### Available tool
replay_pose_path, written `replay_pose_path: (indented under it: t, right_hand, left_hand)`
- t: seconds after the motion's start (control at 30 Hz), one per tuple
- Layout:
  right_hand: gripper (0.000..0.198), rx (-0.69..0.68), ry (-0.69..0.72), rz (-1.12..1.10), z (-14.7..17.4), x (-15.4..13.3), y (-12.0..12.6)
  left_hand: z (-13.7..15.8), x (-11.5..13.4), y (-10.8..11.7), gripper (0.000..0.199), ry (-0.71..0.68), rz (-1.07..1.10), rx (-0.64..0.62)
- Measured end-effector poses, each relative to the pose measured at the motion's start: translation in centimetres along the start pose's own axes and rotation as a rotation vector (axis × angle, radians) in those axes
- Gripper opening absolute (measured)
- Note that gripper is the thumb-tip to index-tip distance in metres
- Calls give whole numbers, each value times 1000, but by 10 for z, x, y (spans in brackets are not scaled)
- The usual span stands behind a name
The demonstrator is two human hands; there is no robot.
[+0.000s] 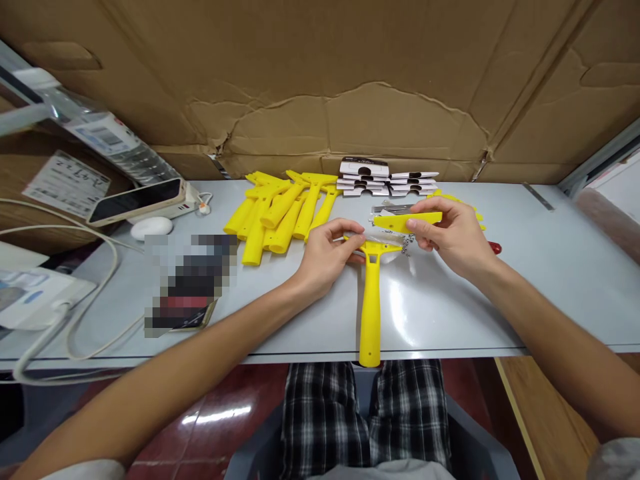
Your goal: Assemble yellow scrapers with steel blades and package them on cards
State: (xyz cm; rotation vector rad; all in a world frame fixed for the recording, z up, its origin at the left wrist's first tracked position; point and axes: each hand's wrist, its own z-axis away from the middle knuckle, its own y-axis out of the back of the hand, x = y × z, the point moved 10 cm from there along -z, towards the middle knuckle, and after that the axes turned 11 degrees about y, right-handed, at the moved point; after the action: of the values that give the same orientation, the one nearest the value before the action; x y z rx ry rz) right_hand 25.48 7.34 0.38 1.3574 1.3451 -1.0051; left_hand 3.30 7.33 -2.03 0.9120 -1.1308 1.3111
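Observation:
My left hand (333,257) pinches the head of a yellow plastic scraper handle (371,303), whose grip hangs toward me past the table's front edge. Just above its head, my right hand (457,237) holds a flat yellow scraper cover (395,222) between thumb and fingers. Small metal screws (407,241) lie in a heap under that cover. Behind it are thin metal blades (393,208), partly hidden. More yellow pieces (447,195) show behind my right hand, and a red tool end (495,247) pokes out beside it.
Several yellow scraper handles (280,213) are piled at the back left of the table (560,280). Small white-and-black boxes (364,170) stand stacked against the cardboard (350,87). To the left are a phone (137,200), a white mouse (151,228), a water bottle (117,137) and loose cables (113,260).

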Motion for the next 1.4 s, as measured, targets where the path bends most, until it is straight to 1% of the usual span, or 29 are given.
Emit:
replay_pose_path:
  t: [0.07,0.17,0.3,0.4,0.5,0.63,0.73,0.87,0.93,1.0,1.1,1.17,1.23,1.33,1.4]
  right_hand:
    - [92,41,-28,-29,3,4,-7]
    - [102,62,-67,-42,7,9,-17]
    - [106,99,-31,-31,7,8,-16]
    - [102,93,-2,-18,5,6,-14]
    - [96,55,10,-52,5,4,-18]
    - [88,22,21,-49,7,-3,-23]
    - [85,50,14,-25,9,-6,-19]
    - [81,108,16,10,8,-3,-10]
    - [76,108,24,46,7,-1,-9]
    - [71,86,35,70,7,2,-12]
    - [67,41,79,50,7,0,-20]
    - [65,8,116,35,8,-3,-25]
    - [64,-26,120,34,9,-2,-29]
    - [62,-70,66,57,11,4,-32]
    - [63,-89,25,72,12,9,-34]
  left_hand:
    - [1,0,-2,19,-3,-5,2]
    - [1,-3,-2,22,15,3,10]
    - [2,-4,-1,21,12,0,29]
    - [2,-2,-1,17,-16,34,27]
    - [2,-1,-2,20,-29,96,-2]
    - [3,2,-2,15,-45,29,17]
    - [4,5,-2,13,-54,18,17]
    - [5,7,-3,21,-60,49,-1]
    - [5,7,-4,21,-69,41,-11]
    - [6,8,-6,13,-82,18,-20]
    - [6,8,-7,2,-88,3,-35]
    - [6,7,-8,6,-85,7,-43]
    - [6,7,-8,17,-83,13,-51]
    - [7,9,-10,33,-92,17,-79]
    - [9,10,-13,33,-107,5,-104]
